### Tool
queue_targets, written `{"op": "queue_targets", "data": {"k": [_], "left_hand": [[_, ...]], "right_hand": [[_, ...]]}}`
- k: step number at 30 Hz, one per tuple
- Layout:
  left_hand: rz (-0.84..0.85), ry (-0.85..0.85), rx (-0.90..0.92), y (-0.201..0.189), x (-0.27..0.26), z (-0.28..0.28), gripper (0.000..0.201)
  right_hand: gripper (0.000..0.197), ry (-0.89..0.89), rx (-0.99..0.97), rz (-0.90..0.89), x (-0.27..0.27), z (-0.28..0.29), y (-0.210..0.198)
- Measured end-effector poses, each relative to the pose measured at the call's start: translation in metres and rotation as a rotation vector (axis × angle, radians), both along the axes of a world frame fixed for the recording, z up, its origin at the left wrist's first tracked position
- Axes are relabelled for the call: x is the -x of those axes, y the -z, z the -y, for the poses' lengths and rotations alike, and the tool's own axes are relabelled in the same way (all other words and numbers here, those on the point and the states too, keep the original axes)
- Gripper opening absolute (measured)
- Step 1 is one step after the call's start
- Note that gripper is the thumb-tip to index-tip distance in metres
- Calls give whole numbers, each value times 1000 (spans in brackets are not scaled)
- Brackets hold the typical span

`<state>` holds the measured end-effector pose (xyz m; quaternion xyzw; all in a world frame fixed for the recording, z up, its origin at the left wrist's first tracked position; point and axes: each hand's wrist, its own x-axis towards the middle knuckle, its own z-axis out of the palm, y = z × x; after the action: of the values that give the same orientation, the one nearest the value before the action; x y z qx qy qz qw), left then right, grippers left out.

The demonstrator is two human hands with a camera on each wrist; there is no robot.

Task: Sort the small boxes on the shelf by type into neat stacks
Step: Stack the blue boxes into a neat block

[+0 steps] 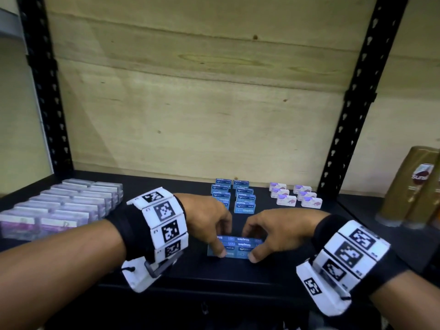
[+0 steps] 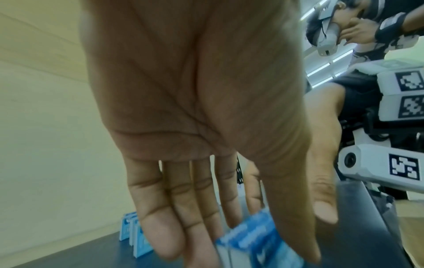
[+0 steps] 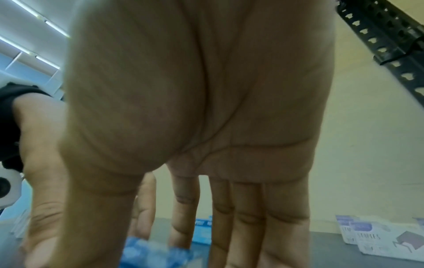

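We read "Staples" upside down on the blue boxes (image 1: 238,244) at the front, "Staples" again on the blue rows (image 1: 245,208) behind, "STAPLES" on the white boxes (image 3: 376,239), and "suns" on a gold bottle (image 1: 414,186).

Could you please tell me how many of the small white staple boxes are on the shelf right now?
6. The white staple boxes stand at the back right of the shelf in two columns of three, right of the blue boxes. None seem hidden, though the head view is small there.

Stockroom: slotted metal rack (image 1: 45,91) w/ staple boxes (image 1: 245,207).
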<state>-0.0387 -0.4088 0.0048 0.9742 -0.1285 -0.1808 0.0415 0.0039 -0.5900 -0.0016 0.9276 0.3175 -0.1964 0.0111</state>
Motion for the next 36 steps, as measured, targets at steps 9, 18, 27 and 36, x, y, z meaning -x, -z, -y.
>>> {"op": "queue_targets", "data": {"k": [9, 18, 27, 36], "left_hand": [[149, -31, -15, -39, -42, -20, 47], [128, -43, -166, -28, -106, -25, 37], [-58, -5, -277, -7, -143, -21, 22], [-119, -10, -217, 0, -135, -22, 19]], "right_hand": [[43, 69, -104, 81, -56, 1, -27], [34, 82, -34, 113, -111, -14, -15], [17, 84, -23, 47, -138, -22, 1], [22, 45, 12, 12, -122, -21, 0]]}}
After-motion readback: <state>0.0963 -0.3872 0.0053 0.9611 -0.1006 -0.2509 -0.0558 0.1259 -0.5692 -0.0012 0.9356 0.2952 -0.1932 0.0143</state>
